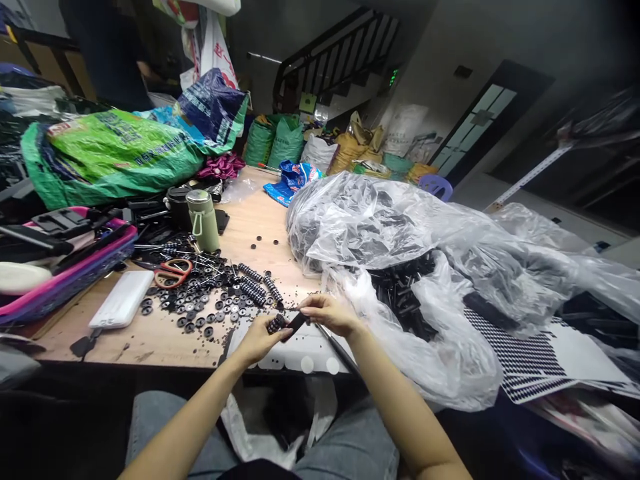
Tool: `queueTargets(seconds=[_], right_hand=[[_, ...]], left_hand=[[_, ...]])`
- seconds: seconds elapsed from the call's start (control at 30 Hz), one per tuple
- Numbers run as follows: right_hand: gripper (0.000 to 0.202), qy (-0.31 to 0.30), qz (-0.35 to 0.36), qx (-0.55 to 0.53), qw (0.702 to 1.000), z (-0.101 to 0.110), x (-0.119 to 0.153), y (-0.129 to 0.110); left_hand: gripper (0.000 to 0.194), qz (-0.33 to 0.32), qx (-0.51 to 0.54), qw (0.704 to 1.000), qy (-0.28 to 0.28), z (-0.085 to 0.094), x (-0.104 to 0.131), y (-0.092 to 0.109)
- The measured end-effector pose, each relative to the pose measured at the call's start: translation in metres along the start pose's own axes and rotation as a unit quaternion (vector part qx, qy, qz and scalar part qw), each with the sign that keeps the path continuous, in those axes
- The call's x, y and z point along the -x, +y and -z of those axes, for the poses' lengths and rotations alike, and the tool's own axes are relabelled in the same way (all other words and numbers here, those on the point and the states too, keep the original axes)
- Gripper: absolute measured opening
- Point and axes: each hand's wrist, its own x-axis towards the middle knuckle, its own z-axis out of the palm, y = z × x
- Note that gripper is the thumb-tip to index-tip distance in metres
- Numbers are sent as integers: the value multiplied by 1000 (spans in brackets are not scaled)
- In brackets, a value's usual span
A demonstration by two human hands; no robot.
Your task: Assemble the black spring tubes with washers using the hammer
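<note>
Wooden worktable [250,217]: we find it crowded on both sides, sacks [287,143] standing behind.
Left end: we record a pink basket [83,272], a white case [123,300], red-handled scissors [188,273] and a green flask [204,223], with loose black discs [209,331] nearby.
Left hand [263,341]: grasping a black piece [297,325] at its lower end, a studded piece [275,325] also within its fingers.
Black piece: between both hands at the table's near side; long axis diagonal, one end nearer us and left, the other away and right.
Projection: from the left thumb toward the right fingertips.
Right hand [327,315]: fingertips at the upper end; pinching or merely touching, we cannot tell.
Right end: bulging clear plastic [360,220].
</note>
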Motion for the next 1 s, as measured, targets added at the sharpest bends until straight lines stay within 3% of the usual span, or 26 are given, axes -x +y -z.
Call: queueTargets(seconds=[0.07, 0.13, 0.23, 0.33, 0.47, 0.67, 0.9, 1.0], right_hand=[[53, 66, 25, 44, 997, -18, 6, -8], [85, 112, 80, 150, 979, -34, 12, -9], [110, 103, 133, 267, 949, -52, 18, -4], [112, 107, 148, 260, 948, -61, 20, 1], [109, 73, 201, 228, 950, -67, 21, -2], [103, 53, 210, 202, 955, -76, 20, -4], [101, 77, 152, 153, 973, -87, 17, 12], [101, 106, 129, 164, 972, -97, 13, 24]], left_hand=[[23, 66, 63, 996, 14, -5, 1, 2], [26, 119, 112, 985, 54, -9, 2, 3], [32, 156, 155, 974, 57, -10, 6, 5], [42, 152, 221, 962, 51, -7, 7, 7], [37, 129, 275, 947, 107, -7, 8, 7], [35, 174, 330, 925, 70, -14, 10, 11], [29, 231, 306, 922, 59, -12, 8, 4], [30, 219, 231, 946, 60, -12, 6, -7]])
